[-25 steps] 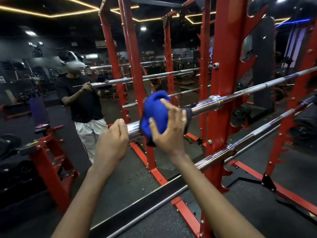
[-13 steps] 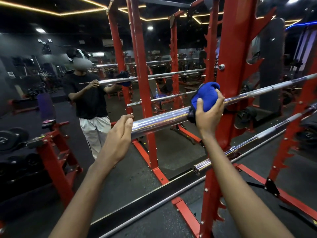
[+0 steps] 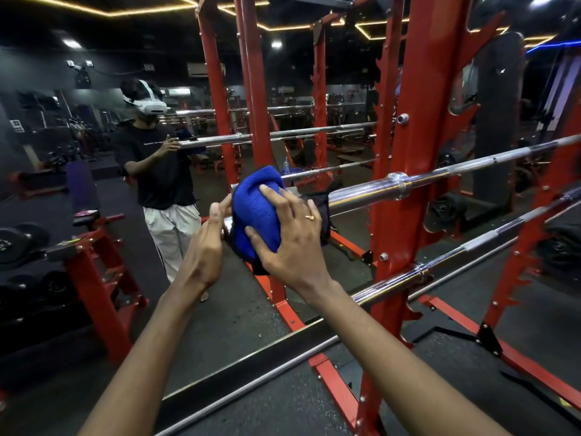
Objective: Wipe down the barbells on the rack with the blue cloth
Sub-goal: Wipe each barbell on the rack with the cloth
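1. Blue cloth (image 3: 256, 209): bunched into a thick wad over the near end of the upper barbell (image 3: 440, 176), to the left of the red rack (image 3: 408, 146) upright. A dark flap of the cloth hangs under the bar and trails off on the right side of the wad.
2. Right hand (image 3: 292, 240): laid on the wad from the near side. Fingers spread wide and curved over the fabric, thumb low underneath, clasping the cloth against the bar. A ring (image 3: 309, 218) shows on one finger.
3. Left hand (image 3: 204, 247): just beside the cloth, at the very tip of the same bar. Fingers close together and curled onto the bar's end, back of the hand toward me. The fingertips touch the cloth's left edge, and a sliver of chrome shows between palm and wad.
4. The upper barbell runs up and to the right from the hands. Its thick sleeve is bright chrome, and the collar sits right at the upright.
5. Lower barbell (image 3: 471, 247): below and roughly parallel, well apart from the upper one. Its near end is hidden behind the right forearm.
6. Mirror (image 3: 239, 376) behind the rack: it carries the reflection (image 3: 163, 174) of a person in a dark shirt, pale trousers and a white headset, hands at a bar.
7. Off to the left is a red dumbbell stand (image 3: 94, 278) with dark weights on it, on a dark floor (image 3: 518, 309).
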### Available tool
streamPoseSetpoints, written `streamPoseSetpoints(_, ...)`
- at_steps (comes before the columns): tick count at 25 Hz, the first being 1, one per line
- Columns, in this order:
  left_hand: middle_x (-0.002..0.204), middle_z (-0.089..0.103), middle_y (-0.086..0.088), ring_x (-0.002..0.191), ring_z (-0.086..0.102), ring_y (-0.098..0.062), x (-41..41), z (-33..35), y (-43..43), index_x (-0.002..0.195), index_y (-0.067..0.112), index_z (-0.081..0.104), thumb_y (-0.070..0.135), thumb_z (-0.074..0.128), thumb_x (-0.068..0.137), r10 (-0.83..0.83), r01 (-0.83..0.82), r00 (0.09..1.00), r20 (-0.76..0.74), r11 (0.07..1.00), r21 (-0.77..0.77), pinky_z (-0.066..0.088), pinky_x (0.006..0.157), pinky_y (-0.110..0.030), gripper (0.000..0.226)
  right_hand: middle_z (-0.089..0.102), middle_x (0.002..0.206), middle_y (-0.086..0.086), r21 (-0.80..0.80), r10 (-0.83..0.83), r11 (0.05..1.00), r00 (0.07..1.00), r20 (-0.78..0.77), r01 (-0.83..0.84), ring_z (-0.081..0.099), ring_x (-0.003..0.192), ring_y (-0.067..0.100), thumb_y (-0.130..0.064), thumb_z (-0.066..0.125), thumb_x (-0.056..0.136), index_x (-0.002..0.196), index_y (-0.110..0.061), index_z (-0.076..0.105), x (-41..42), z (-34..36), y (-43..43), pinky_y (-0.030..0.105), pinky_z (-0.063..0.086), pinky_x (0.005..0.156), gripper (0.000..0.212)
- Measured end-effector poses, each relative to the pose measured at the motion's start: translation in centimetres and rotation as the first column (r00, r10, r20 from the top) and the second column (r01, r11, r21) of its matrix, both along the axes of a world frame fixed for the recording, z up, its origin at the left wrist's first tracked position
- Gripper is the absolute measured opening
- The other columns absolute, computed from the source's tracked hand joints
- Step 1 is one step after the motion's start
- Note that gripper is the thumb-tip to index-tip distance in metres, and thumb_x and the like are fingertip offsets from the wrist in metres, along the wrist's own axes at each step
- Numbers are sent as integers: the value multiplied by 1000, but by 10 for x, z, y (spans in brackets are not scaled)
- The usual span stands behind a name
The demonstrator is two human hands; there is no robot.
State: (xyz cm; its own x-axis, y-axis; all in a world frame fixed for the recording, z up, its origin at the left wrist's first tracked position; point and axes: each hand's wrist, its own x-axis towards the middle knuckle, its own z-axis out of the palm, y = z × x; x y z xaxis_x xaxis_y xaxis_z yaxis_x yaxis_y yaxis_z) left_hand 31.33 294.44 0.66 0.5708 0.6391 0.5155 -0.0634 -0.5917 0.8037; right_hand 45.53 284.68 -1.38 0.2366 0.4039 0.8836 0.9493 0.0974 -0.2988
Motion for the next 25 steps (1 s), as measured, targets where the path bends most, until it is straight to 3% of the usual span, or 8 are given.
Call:
streamPoseSetpoints(2, 143, 60, 5, 136, 51, -10, 1, -1, -5, 146, 24, 52, 64, 20, 103, 29, -29, 1000, 2, 999, 17, 36, 118, -38, 67, 53, 143, -1, -4, 36, 999, 996, 83, -36, 50, 134, 19, -47, 66, 88, 147, -27, 43, 5, 3, 1, 54, 27, 120, 65)
streamPoseSetpoints(3, 141, 61, 6, 133, 52, -7, 1, -1, -7, 145, 24, 53, 60, 23, 105, 69, -67, 997, -33, 996, 61, 36, 115, -26, 61, 55, 141, -1, 6, 46, 999, 994, 104, -47, 52, 132, 19, -46, 66, 87, 145, -26, 44, 16, 5, 0, 55, 30, 117, 65)
streamPoseSetpoints(5, 135, 59, 10, 123, 51, -4, -2, 1, -9, 143, 26, 52, 49, 29, 109, 230, -192, 960, -159, 956, 222, 31, 97, -2, 47, 59, 136, -1, 65, -13, 998, 1000, 9, 12, 57, 125, 20, -44, 66, 85, 143, -23, 48, 50, 12, 0, 56, 34, 113, 64)
streamPoseSetpoints(6, 131, 57, 10, 119, 51, -4, -3, 2, -10, 142, 26, 51, 45, 29, 110, 280, -216, 940, -195, 931, 295, 31, 90, 0, 44, 60, 134, 0, 100, -82, 991, 991, -106, 93, 57, 121, 22, -43, 66, 84, 142, -22, 50, 69, 15, -1, 54, 37, 111, 64)
streamPoseSetpoints(9, 129, 51, 4, 114, 49, -5, -6, 0, -9, 136, 21, 52, 45, 24, 109, 322, -205, 931, -173, 853, 481, 39, 93, -12, 45, 61, 131, 8, 168, -215, 938, 890, -402, 302, 58, 119, 30, -40, 65, 84, 140, -17, 53, 121, 19, -8, 46, 44, 106, 62)
streamPoseSetpoints(14, 114, 55, -3, 103, 55, -21, -11, 0, -10, 130, 18, 52, 48, 24, 107, 402, -180, 889, -218, 746, 641, 48, 90, -41, 47, 52, 140, 14, 216, -168, 914, 804, -571, 345, 51, 129, 31, -31, 66, 89, 143, -11, 46, 147, 20, -13, 36, 40, 109, 61)
streamPoseSetpoints(19, 94, 62, -12, 95, 58, -36, -1, 21, 1, 106, 14, 57, 55, 28, 103, 407, -123, 845, -347, 780, 613, 46, 79, -46, 50, 44, 144, 19, 111, -235, 924, 772, -591, 366, 51, 130, 38, -24, 65, 94, 149, -12, 41, 134, 25, -15, 39, 41, 106, 61)
streamPoseSetpoints(25, 108, 67, -12, 103, 62, -34, -2, 17, 8, 115, 17, 60, 51, 39, 104, 212, -32, 932, -295, 856, 516, 48, 86, -45, 41, 44, 146, 17, -19, -295, 938, 770, -565, 346, 52, 130, 31, -19, 67, 96, 150, -17, 42, 113, 27, -40, 10, 27, 94, 60)
